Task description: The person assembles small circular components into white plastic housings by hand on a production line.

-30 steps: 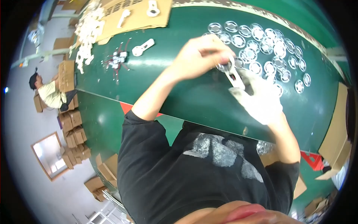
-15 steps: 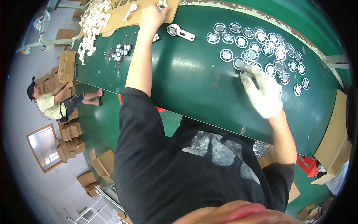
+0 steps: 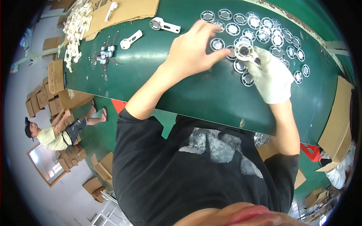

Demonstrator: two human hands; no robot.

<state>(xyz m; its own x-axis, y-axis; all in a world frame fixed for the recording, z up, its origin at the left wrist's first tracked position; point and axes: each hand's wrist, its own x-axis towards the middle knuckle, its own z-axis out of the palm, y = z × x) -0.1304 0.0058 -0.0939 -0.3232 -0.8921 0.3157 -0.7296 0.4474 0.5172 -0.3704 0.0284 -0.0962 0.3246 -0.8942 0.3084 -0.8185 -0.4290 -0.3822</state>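
Observation:
My right hand (image 3: 274, 78), in a pale work glove, grips a white plastic ring-headed handle part (image 3: 245, 52) above the scattered discs. Its round head points left, and the glove covers the rest. To its left, my bare left hand (image 3: 190, 49) hangs over the table with thumb and fingers apart, holding nothing. Beside its fingertips lie several round clear-rimmed discs with grey centres (image 3: 232, 29). A white handle with a disc in its head (image 3: 166, 25) rests beyond my left hand. Farther left lies another white handle part (image 3: 131, 40).
On the green table (image 3: 211, 100), small motors with red wires (image 3: 105, 54) sit at left. Behind them are a cardboard sheet (image 3: 128, 13) and a heap of white plastic parts (image 3: 75, 32). An open carton (image 3: 335, 116) stands at right. Another person (image 3: 52, 137) is by cartons at far left.
My left hand has come back from the cardboard sheet toward the discs and is now empty. The white handle part it held there appears to be in my right hand, raised off the discs.

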